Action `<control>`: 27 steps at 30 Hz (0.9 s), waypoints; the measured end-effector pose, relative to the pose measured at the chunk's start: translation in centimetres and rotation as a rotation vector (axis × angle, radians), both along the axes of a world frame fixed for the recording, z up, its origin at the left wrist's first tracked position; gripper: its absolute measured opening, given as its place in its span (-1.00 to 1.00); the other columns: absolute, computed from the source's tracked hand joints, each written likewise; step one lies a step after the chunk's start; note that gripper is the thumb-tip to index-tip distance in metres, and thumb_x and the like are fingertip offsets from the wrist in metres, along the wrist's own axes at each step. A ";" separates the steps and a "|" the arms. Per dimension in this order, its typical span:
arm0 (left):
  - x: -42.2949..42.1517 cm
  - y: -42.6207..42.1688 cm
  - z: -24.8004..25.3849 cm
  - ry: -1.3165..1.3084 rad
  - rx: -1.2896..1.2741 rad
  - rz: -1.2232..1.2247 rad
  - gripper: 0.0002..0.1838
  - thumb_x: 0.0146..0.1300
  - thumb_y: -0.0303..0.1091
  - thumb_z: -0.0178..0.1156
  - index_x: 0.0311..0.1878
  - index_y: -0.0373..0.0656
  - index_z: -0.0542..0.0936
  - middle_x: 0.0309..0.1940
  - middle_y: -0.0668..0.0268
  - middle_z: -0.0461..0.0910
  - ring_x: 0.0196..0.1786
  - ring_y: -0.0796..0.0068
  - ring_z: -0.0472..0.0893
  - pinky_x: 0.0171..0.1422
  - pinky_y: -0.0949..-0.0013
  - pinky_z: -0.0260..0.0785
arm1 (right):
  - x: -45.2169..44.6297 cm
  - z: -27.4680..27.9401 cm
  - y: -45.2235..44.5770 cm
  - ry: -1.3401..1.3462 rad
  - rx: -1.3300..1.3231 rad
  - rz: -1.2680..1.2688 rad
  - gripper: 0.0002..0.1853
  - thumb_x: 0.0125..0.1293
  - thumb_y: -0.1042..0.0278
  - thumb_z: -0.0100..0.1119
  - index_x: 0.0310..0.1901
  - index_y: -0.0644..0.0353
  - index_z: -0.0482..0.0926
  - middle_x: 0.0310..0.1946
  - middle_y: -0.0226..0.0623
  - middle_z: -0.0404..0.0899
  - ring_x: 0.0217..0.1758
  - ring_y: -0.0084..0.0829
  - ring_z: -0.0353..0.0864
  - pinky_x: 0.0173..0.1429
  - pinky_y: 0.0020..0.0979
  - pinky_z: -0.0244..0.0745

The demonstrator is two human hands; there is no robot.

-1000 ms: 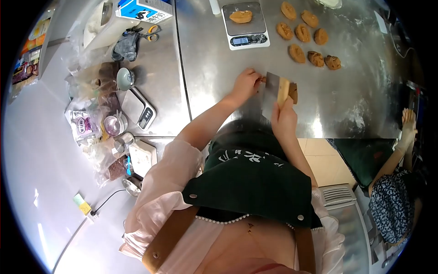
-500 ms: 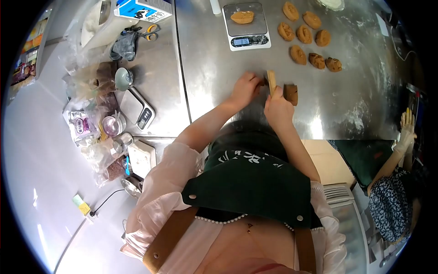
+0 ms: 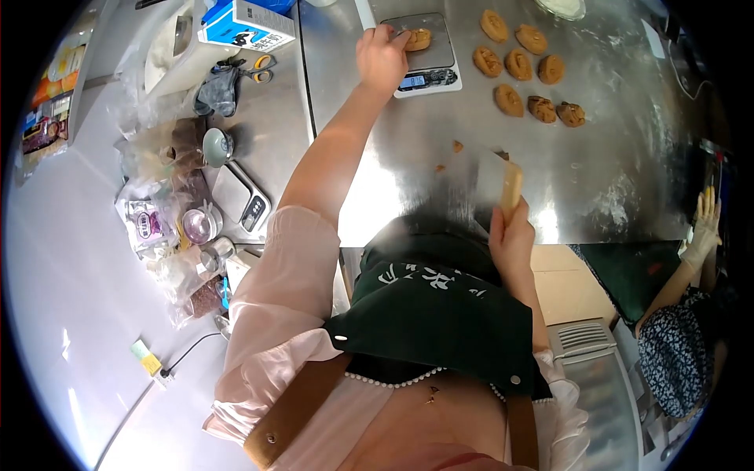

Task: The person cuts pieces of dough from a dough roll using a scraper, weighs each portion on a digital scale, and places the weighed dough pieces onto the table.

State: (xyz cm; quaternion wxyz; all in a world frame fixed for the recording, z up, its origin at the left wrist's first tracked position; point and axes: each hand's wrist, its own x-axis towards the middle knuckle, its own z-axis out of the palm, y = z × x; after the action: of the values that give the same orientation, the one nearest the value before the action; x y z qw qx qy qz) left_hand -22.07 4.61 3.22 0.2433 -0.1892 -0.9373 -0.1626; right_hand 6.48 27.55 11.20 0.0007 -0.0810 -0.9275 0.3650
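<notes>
1. Head view: the left hand is at the left edge of the scale, fingers partly curled, fingertips against the left end of a lump; whether they pinch it or only touch it, I cannot tell.
2. That lump, brown and dough-like, lies on the scale's plate; the display is lit, its digits unclear.
3. On the near side of the scale and to its right, the right hand is closed round the handle of a scraper, whose blade is tilted and blurred.
4. A brown piece shows just past the blade, mostly hidden by it.
5. Two crumbs lie on the table, nearer the body than the scale.
6. Right of the scale sit eight more lumps, loosely grouped; a bowl of something white stands farther right.
7. Well left of the scale are a carton, scissors, a cloth and a second scale.
8. Far right of the scale is another person's gloved hand.
</notes>
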 end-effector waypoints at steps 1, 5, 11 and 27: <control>0.6 -0.1 0.4 -0.009 -0.033 0.001 -0.66 0.02 -0.53 0.22 -0.08 -0.03 0.67 -0.09 0.21 0.54 -0.07 0.13 0.50 0.02 0.14 0.36 | 0.6 0.3 0.7 -0.037 -0.034 -0.066 -0.57 0.28 0.38 0.14 0.11 0.36 0.28 -0.55 0.04 0.56 -0.53 0.09 0.57 -0.44 -0.08 0.47; 2.2 -0.2 0.7 -0.032 0.114 0.062 -0.50 0.04 -0.56 0.18 0.14 -0.15 0.54 0.11 0.07 0.44 0.04 0.08 0.47 0.16 0.09 0.29 | 3.2 -1.3 4.6 -0.080 -0.060 -0.272 -0.58 0.32 0.36 0.11 0.11 0.38 0.29 -0.44 0.10 0.56 -0.44 0.09 0.59 -0.38 -0.11 0.48; 6.8 -0.9 1.2 -0.102 0.334 -0.007 -0.58 0.03 -0.59 0.17 0.05 -0.23 0.53 0.08 -0.01 0.43 0.06 0.00 0.46 0.15 0.10 0.32 | 5.2 -4.7 9.3 -0.104 0.253 -0.304 -0.59 0.33 0.32 0.07 0.11 0.38 0.27 -0.41 0.14 0.57 -0.41 0.13 0.59 -0.35 -0.06 0.48; 22.0 3.8 -2.0 -0.791 0.286 -0.123 -0.83 0.07 -0.49 0.26 -0.24 -0.15 0.53 -0.21 0.20 0.47 -0.15 0.07 0.52 -0.11 0.17 0.44 | 5.4 -6.1 9.6 -0.133 0.328 -0.315 -0.63 0.33 0.32 0.04 0.03 0.41 0.28 -0.43 0.21 0.57 -0.40 0.18 0.59 -0.32 -0.02 0.51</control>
State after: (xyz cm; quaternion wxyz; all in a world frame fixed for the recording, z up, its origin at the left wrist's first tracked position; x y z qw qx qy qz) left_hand -0.03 8.38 1.20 -0.1217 -0.1322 -0.9133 -0.3655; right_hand 11.88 37.17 5.06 0.0098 -0.2476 -0.9482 0.1987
